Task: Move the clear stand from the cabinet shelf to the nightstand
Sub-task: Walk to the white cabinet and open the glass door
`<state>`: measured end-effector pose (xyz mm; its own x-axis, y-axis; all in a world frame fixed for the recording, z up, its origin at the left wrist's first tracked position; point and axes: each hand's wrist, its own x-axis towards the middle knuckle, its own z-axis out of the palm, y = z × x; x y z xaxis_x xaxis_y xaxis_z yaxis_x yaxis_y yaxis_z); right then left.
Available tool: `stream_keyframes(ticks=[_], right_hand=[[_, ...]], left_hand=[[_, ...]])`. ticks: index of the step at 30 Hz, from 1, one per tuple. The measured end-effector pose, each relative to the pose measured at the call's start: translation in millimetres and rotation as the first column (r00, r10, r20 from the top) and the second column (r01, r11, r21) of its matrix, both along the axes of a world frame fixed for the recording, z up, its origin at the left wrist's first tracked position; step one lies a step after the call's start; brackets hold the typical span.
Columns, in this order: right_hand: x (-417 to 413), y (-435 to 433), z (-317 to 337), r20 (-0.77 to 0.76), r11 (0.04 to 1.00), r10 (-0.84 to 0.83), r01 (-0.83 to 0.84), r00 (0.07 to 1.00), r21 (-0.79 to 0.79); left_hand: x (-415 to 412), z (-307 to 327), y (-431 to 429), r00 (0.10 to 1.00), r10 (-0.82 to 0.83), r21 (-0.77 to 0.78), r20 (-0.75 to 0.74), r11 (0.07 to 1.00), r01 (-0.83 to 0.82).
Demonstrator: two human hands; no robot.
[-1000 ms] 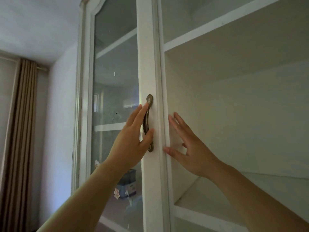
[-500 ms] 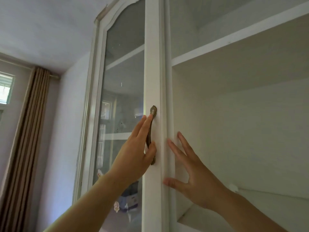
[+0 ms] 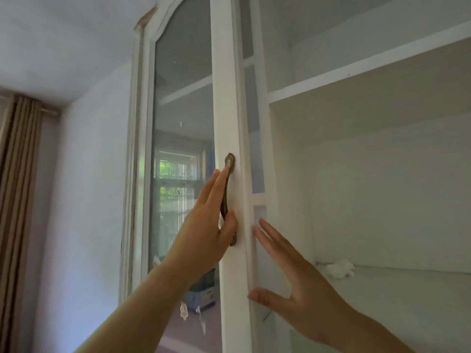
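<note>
A white cabinet stands before me, and its glass door (image 3: 183, 149) has a brass handle (image 3: 227, 197). My left hand (image 3: 204, 233) holds that handle, fingers stretched along it and thumb hooked on its other side. Just right of the door's edge, my right hand (image 3: 293, 284) is spread with fingers apart and holds nothing. It hovers in front of the open shelf (image 3: 397, 294). I cannot make out the clear stand in this view.
A small crumpled white thing (image 3: 340, 268) lies at the back left of the open shelf. Another shelf board (image 3: 356, 70) runs above. Brown curtains (image 3: 17, 200) hang at far left. The door glass reflects a window and shows a blue box (image 3: 201, 294) lower down.
The glass door has swung with my left hand on its handle, and a window reflection now shows in it. Both hands sit lower and further right in view.
</note>
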<state>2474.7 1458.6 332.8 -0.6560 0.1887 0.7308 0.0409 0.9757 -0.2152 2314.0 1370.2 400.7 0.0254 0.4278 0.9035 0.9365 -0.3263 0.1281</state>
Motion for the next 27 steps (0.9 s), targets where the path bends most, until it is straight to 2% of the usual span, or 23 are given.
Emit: stream_keyframes(ticks=[7,12,21,27], right_hand=[[-26,-57,-16,-0.028,1.0,-0.014,0.014,1.0,0.004],[-39,-102,-17,-0.031,0.999,-0.034,0.034,0.999,-0.008],[-53,-145,-19,-0.038,0.989,-0.135,0.133,0.99,-0.063],[-54,-150,-17,-0.013,0.981,-0.135,0.132,0.991,-0.144]], left_hand=[[-18,2,-56,0.987,-0.159,0.026,0.022,0.987,0.158],[-30,3,-97,0.946,-0.309,0.002,0.096,0.95,0.311],[-46,3,-131,0.913,-0.386,-0.066,0.131,0.916,0.396],[-51,3,-131,0.902,-0.408,-0.053,0.143,0.907,0.418]])
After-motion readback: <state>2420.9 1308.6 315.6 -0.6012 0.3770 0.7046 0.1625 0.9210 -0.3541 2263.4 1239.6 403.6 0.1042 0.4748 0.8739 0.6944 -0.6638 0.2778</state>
